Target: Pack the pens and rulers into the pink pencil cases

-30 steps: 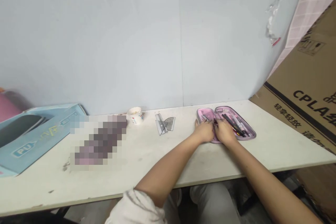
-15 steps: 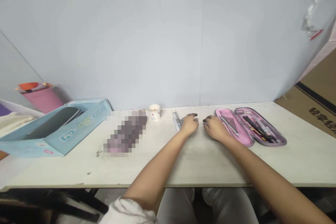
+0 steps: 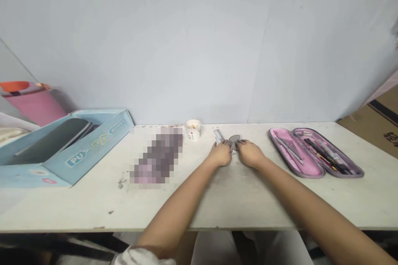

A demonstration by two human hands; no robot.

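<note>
My left hand [image 3: 221,154] and my right hand [image 3: 248,153] are close together at the middle of the table. Between their fingertips is a grey, see-through protractor [image 3: 235,139] with a rounded edge facing the wall. The right fingers close on its right side, and the left fingertips meet its left side. A clear straight ruler [image 3: 218,134] lies slanted under my left hand, which hides its middle. To the right, an open pink pencil case [image 3: 320,170] holds a set square [image 3: 290,149] in one half and several pens [image 3: 323,155] in the other.
A paper cup [image 3: 193,131] stands near the wall. Left of it lies a pixelated dark and pink thing [image 3: 157,157]. A blue box [image 3: 90,153] with a dark object inside and a pink container [image 3: 37,105] stand far left. A cardboard box [image 3: 373,126] is at right.
Both hands have moved closer together, and their fingers have come onto the protractor, which now shows between them. The camera view has shifted, so the pencil case appears further right.
</note>
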